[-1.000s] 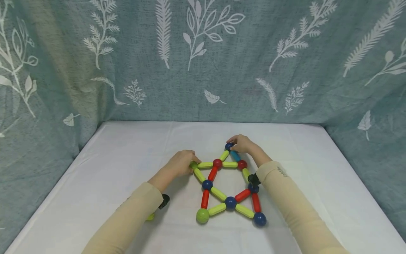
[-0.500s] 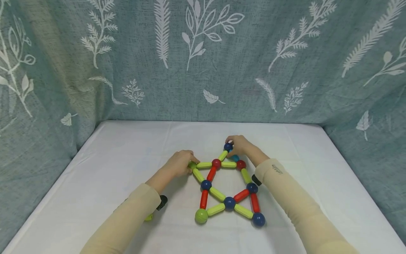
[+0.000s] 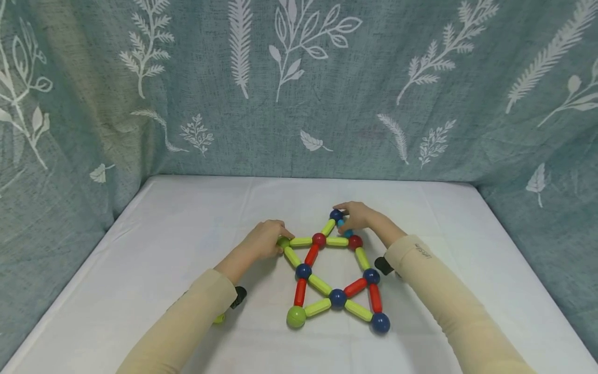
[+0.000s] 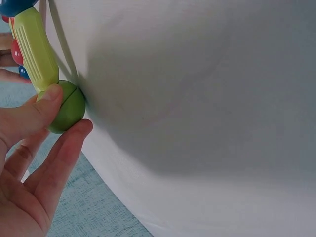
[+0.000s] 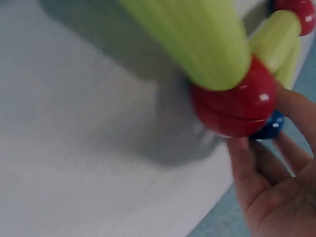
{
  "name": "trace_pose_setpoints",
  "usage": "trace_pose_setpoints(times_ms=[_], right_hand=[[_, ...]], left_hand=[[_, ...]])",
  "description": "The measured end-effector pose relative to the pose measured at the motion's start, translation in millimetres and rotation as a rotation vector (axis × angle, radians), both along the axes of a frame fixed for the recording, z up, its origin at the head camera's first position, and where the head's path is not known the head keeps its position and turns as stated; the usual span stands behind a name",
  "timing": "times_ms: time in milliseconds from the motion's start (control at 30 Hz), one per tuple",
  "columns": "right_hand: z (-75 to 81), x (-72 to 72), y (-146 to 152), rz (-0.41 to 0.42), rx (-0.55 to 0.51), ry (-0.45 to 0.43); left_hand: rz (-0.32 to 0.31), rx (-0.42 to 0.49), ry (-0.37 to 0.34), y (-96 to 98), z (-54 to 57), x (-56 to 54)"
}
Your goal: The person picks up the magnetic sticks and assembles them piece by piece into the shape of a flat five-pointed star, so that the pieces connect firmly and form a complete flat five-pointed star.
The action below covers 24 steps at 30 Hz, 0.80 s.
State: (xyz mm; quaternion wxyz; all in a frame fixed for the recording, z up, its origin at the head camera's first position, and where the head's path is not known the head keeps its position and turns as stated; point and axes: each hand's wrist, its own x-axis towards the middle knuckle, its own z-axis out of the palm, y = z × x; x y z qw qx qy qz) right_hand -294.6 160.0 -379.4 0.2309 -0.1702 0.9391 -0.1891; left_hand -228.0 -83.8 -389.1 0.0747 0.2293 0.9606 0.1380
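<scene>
A flat frame of magnetic rods and balls lies on the white table. At its left corner my left hand (image 3: 266,240) pinches a green ball (image 4: 72,109) between thumb and fingers, with a yellow-green rod (image 4: 35,49) joined to the ball. My right hand (image 3: 361,216) is at the far tip, its fingers curled around a dark blue ball (image 3: 336,214). A light blue rod (image 3: 348,233) beneath that hand is partly covered by the thumb. Close to the right fingers in the right wrist view sits a red ball (image 5: 234,106).
Nearer me, the frame ends in a larger green ball (image 3: 296,317) and a dark blue ball (image 3: 380,323). A yellow-green piece (image 3: 219,318) lies partly hidden by the left sleeve. A leaf-patterned curtain (image 3: 261,140) hangs behind the white table (image 3: 187,208).
My right hand's fingers shifted slightly around the far blue ball, covering more of the light blue rod than a second ago. The right sleeve moved a little right. The left hand kept its hold.
</scene>
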Motion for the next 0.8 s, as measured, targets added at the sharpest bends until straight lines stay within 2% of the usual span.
trace_pose_setpoints(times_ms=[100,167,300,400,467,533,633,800], right_hand=[[6.7,8.9,4.0,0.021,-0.005,-0.040],[11.8,18.7,8.0,0.031,-0.047,-0.042],[18.6,48.0,23.5,0.071,-0.233,0.026],[17.8,76.5,38.6,0.095,-0.393,0.072],[14.9,96.4,47.4,0.082,-0.471,0.071],[10.6,115.7,55.3,0.043,-0.523,0.048],[3.1,141.8,64.6,-0.011,-0.573,-0.035],[-7.8,172.5,74.1,-0.012,-0.582,-0.163]], left_hand=[[0.005,0.014,-0.007,-1.2,-1.4,0.3],[0.004,0.029,-0.007,-2.5,-1.9,0.4],[0.004,0.066,-0.006,-3.8,-1.2,0.2],[0.005,0.090,-0.015,-3.5,-0.4,-0.2],[0.005,0.099,-0.016,-3.9,-0.3,-0.8],[0.004,0.104,-0.017,-4.2,-0.4,-1.4],[0.010,0.107,-0.024,-4.9,-0.8,-2.1],[0.017,0.119,-0.048,-4.6,-2.1,-3.7]])
